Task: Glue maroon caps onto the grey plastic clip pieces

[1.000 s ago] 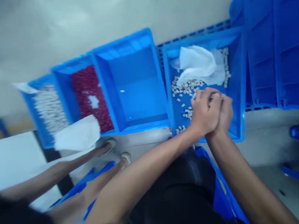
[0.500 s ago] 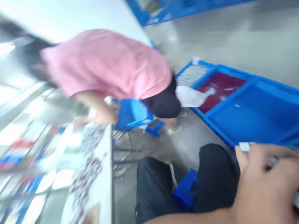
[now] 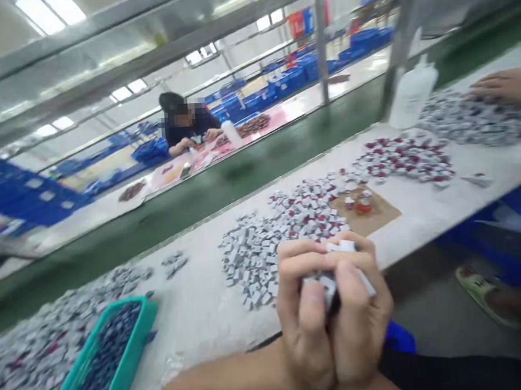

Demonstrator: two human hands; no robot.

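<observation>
Hands: left hand (image 3: 304, 316) and right hand (image 3: 358, 312) cupped together, closed around small grey parts (image 3: 336, 275).
Beyond hands: grey parts pile (image 3: 255, 254) on bench (image 3: 197, 310).
Left of hands: teal tray (image 3: 139, 338).

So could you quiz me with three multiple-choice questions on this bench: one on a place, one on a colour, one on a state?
1. Where is the basket?
A. bench's near left
B. on the floor
C. far right

2. What colour is the basket?
A. red
B. teal
C. yellow

3. How are the person's hands?
A. flat and apart
B. cupped together around small parts
C. out of view

Answers: 1 A, it sits left of the grey pile. 2 B, its rim is teal. 3 B, left hand and right hand clasp small parts.
</observation>
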